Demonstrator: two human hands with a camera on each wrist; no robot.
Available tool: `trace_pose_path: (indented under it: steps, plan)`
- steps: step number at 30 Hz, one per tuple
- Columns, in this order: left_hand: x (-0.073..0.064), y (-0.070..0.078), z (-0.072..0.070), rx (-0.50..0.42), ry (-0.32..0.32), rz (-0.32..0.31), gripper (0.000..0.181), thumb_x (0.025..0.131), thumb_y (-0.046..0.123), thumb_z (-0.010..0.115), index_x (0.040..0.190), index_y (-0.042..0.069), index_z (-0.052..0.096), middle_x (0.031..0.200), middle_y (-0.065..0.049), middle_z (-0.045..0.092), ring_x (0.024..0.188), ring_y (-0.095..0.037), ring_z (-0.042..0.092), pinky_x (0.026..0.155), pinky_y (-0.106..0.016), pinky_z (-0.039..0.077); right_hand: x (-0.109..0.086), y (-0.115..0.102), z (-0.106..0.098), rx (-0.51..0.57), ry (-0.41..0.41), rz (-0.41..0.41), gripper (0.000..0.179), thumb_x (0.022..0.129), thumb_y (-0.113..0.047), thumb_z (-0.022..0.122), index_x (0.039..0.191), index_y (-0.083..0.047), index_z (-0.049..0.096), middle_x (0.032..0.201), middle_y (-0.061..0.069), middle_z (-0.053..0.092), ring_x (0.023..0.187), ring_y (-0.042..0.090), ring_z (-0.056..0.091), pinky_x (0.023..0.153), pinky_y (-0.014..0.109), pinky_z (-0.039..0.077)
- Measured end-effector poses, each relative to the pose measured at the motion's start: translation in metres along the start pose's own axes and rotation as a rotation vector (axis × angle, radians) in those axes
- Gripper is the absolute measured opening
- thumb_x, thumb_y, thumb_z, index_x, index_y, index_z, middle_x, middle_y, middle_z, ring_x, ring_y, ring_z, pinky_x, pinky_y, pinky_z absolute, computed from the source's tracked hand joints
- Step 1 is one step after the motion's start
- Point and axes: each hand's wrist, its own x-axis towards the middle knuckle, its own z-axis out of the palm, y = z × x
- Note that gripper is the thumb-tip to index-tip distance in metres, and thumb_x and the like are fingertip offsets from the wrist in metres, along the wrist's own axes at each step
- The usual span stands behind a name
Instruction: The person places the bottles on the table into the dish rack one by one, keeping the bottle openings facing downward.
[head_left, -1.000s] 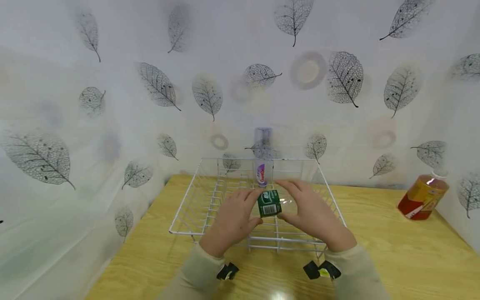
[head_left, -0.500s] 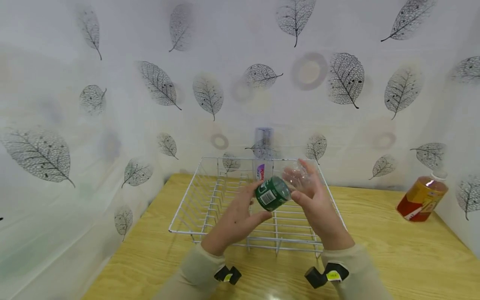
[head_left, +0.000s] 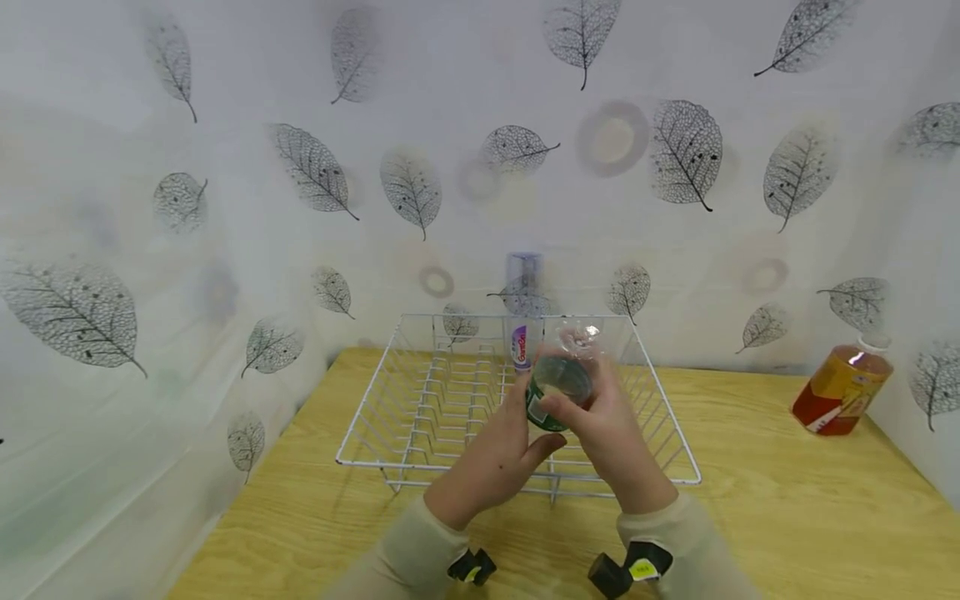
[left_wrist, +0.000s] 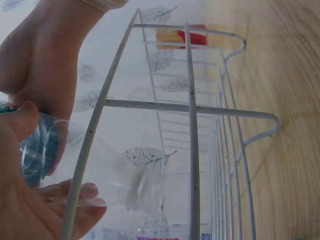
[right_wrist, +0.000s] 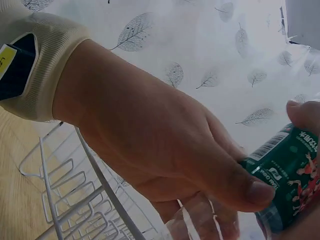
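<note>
Both hands meet over a white wire rack in the head view. The left hand [head_left: 498,446] holds a clear plastic bottle with a green label [right_wrist: 290,175] between thumb and fingers. Its round clear end [head_left: 567,379] faces up toward the head camera. The right hand [head_left: 618,429] lays its thumb across this end, at the label. Its fingers curl round ridged clear plastic [right_wrist: 200,217] behind. In the left wrist view a clear threaded bottle neck [left_wrist: 142,189] points toward the rack, capless. I cannot tell whether neck and labelled part are one bottle. The left fingertips [left_wrist: 90,195] lie beside the clear plastic.
The white wire rack [head_left: 405,467] stands on a wood-grain table [head_left: 757,517]. A clear bottle with a purple and red label [head_left: 520,346] stands at its back. A bottle with a yellow and red label [head_left: 843,390] stands at right. Leaf-patterned sheeting [head_left: 480,208] hangs behind.
The bottle's green-labelled part has turned so its clear end faces the camera. The right hand has moved left, its thumb now over that end; the left hand has shifted slightly right.
</note>
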Motion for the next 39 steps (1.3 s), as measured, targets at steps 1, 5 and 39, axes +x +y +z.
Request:
trace_pose_path:
  steps: [1,5,39]
  plan:
    - [0.0,0.0,0.001,0.023,-0.001,-0.001,0.084,0.101,0.028,0.062,0.16,0.024,0.002,0.15,-0.012,0.04,0.136,-0.022,0.045,0.11,-0.045,0.042,0.0,-0.001,-0.001,-0.033,0.0,0.011,0.08,0.093,-0.015,0.076,0.157,-0.019,0.028,0.141,0.019,0.049,0.126,0.033,0.052,0.098,0.035,0.051]
    - [0.001,0.0,0.001,0.059,-0.004,-0.009,0.09,0.1,0.029,0.065,0.161,0.028,0.0,0.153,-0.009,0.039,0.138,-0.021,0.042,0.111,-0.045,0.04,0.001,-0.003,-0.006,-0.154,-0.004,0.035,0.079,0.094,-0.014,0.074,0.157,-0.023,0.028,0.138,0.015,0.049,0.123,0.032,0.053,0.093,0.038,0.054]
    - [-0.055,-0.091,-0.118,0.242,-0.064,-0.443,0.082,0.102,0.033,0.062,0.163,0.005,0.015,0.165,-0.019,0.019,0.15,-0.04,0.018,0.118,-0.06,0.02,0.012,-0.005,-0.042,-0.232,0.048,0.127,0.063,0.101,-0.014,0.063,0.152,-0.022,0.028,0.144,0.014,0.045,0.117,0.036,0.053,0.086,0.038,0.057]
